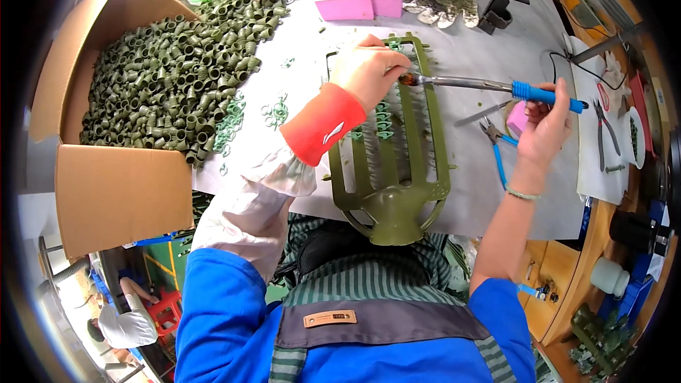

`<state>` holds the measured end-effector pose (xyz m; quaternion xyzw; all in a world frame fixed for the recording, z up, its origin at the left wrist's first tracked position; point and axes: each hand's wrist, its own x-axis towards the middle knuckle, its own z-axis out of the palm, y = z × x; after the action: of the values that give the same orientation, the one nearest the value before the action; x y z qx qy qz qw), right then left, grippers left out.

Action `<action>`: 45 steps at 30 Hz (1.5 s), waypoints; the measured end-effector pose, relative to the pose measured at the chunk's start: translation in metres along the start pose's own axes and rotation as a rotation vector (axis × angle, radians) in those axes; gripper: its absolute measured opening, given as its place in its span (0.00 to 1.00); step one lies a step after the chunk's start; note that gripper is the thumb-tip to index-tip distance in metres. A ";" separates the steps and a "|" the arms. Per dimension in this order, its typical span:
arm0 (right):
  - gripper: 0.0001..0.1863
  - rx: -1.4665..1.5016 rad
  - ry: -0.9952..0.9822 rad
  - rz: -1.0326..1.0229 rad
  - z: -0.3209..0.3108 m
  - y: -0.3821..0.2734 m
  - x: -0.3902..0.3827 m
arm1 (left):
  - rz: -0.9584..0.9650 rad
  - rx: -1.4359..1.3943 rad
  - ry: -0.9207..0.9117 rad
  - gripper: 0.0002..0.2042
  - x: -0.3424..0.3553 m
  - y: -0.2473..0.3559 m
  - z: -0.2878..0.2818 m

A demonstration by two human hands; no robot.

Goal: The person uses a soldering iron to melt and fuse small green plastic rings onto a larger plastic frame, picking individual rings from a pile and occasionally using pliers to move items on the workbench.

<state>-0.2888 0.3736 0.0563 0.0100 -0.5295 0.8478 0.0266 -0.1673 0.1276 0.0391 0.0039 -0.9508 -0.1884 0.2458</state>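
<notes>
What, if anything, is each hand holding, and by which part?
Right hand: metal-shafted tool, by its blue handle. Left hand: fingers near the tool's tip; whether they pinch anything can't be told.

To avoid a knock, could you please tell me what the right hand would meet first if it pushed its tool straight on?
Pushing the blue-handled tool, the right hand would likely meet the left hand first; depth is unclear, so the tool might pass just beneath it.

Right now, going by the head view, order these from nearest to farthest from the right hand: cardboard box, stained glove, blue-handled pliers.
1. Blue-handled pliers: just left of the right hand.
2. Stained glove: toward the upper left.
3. Cardboard box: at the far left.
</notes>
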 end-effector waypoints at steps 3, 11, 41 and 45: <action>0.18 -0.001 -0.007 0.015 0.009 0.001 -0.005 | 0.003 0.044 0.017 0.05 0.000 -0.004 0.008; 0.15 -0.073 0.107 -0.009 -0.008 -0.015 -0.002 | 0.065 0.097 -0.004 0.05 -0.004 -0.010 -0.006; 0.18 -0.030 0.042 -0.015 -0.006 -0.011 -0.009 | -0.200 -0.318 -0.110 0.06 -0.011 0.012 -0.009; 0.18 -0.002 0.001 0.006 -0.004 -0.004 -0.009 | -0.017 -0.035 -0.014 0.06 -0.008 0.005 0.005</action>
<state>-0.2800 0.3782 0.0578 0.0079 -0.5306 0.8473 0.0242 -0.1617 0.1342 0.0332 0.0063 -0.9491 -0.2070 0.2374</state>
